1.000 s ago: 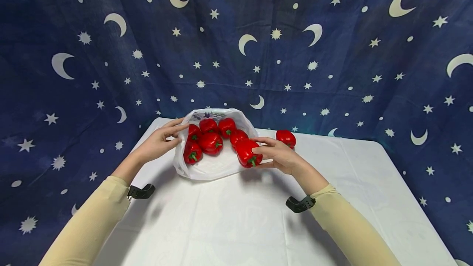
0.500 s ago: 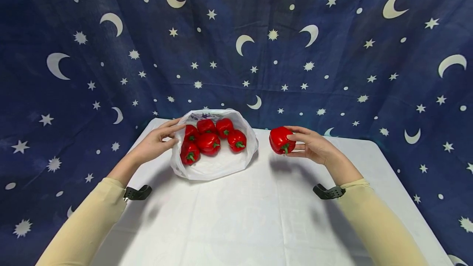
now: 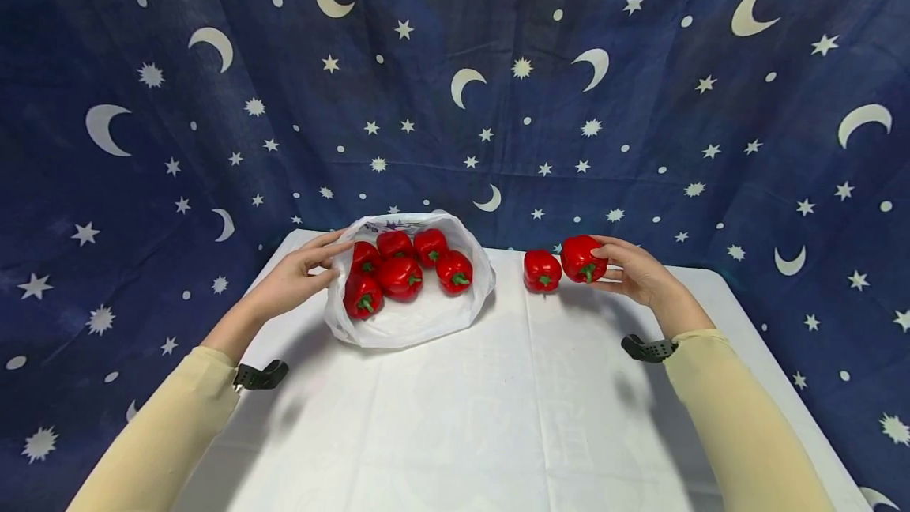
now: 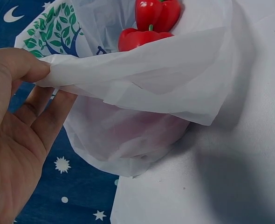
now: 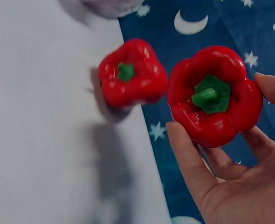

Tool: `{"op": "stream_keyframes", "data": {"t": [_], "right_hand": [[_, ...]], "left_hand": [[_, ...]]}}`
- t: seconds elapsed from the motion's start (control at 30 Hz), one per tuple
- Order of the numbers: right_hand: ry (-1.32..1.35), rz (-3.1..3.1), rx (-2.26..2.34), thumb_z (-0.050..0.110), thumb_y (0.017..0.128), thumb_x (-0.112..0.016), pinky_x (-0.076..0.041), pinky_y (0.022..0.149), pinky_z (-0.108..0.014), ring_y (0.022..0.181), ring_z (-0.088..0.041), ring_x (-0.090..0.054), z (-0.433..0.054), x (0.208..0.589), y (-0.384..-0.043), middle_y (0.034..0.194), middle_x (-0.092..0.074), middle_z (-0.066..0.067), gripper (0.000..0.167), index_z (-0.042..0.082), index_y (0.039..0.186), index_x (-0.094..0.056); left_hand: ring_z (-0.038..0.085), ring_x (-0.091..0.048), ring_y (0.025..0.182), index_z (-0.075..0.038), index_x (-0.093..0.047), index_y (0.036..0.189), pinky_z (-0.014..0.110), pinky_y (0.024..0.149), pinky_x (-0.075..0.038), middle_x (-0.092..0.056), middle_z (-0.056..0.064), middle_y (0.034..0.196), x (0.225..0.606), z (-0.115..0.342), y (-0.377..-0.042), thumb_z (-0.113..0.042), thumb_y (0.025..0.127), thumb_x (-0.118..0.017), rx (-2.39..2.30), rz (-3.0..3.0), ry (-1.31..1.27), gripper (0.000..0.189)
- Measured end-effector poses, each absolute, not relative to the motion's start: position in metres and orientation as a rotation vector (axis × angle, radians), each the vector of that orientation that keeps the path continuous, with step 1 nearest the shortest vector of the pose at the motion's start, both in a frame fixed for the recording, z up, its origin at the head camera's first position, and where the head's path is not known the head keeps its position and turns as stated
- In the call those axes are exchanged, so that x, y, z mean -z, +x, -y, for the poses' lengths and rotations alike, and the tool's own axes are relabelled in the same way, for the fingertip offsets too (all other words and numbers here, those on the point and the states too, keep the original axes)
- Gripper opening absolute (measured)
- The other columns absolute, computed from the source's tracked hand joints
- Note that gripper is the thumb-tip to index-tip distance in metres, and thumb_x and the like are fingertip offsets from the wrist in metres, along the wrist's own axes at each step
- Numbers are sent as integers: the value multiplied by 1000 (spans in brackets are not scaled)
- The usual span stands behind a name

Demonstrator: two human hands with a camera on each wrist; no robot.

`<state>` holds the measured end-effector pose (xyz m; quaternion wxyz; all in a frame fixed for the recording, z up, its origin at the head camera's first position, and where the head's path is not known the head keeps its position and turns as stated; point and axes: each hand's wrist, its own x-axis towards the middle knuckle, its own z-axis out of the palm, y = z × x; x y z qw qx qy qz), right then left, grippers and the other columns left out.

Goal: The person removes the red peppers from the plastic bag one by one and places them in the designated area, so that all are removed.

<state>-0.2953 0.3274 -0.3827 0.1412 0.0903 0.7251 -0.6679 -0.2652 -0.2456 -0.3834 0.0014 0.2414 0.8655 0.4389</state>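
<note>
My right hand (image 3: 633, 271) holds a red bell pepper (image 3: 579, 257) between thumb and fingertips, its green stem facing the camera in the right wrist view. It appears raised above the table's back edge. Just left of it, a second bell pepper (image 5: 133, 74) sits on the table. A white plastic bag (image 3: 426, 318) lies with its mouth towards me and several red bell peppers (image 3: 400, 278) inside. At the bag's left rim, my left hand (image 4: 16, 154) pinches the plastic between thumb and fingers. The bag's side hides most of the peppers in the left wrist view.
The white-covered table (image 3: 455, 417) extends in front of the bag and to the right. Behind it and along both sides hangs a dark blue curtain (image 3: 398, 85) with moons and stars. A tree print (image 4: 58, 30) marks the bag.
My right hand has carried a bell pepper out from the bag's right side, rightwards past the one on the table. My left hand stays at the bag's rim.
</note>
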Motion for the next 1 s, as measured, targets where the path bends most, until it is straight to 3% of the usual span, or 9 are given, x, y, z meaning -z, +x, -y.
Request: {"op": "stream_keyframes", "data": {"t": [0.2,0.47,0.77,1.0], "right_hand": [[330,-2096,1962,26,101,-63,-44,103,-52,102,-25,-63,-338,404,-301,146,-38,-14,72,14,162,-29],[389,-2138,1920,25,101,-59,-49,98,-47,121,-38,-51,-343,432,-307,160,-24,-23,72,12,164,-25],[413,-2151,1888,28,103,-56,-50,97,-44,110,-28,-59,-349,446,-310,160,-26,-22,71,13,164,-23],[434,-2174,1871,28,101,-57,-50,98,-44,120,-34,-54,-348,448,-318,164,-23,-22,74,13,165,-21]], "left_hand": [[24,-56,108,-13,-56,148,24,87,-49,-31,6,164,388,246,-261,-7,102,-61,-1363,-2728,736,47],[24,-56,110,-12,-56,149,21,87,-48,-31,9,165,391,245,-258,-6,102,-61,-1342,-2739,717,48],[26,-57,109,-11,-55,150,20,85,-49,-31,9,164,391,245,-263,-5,102,-60,-1355,-2724,744,49],[26,-57,108,-12,-56,149,21,85,-49,-32,8,164,387,245,-265,-6,102,-61,-1371,-2726,776,48]]}}
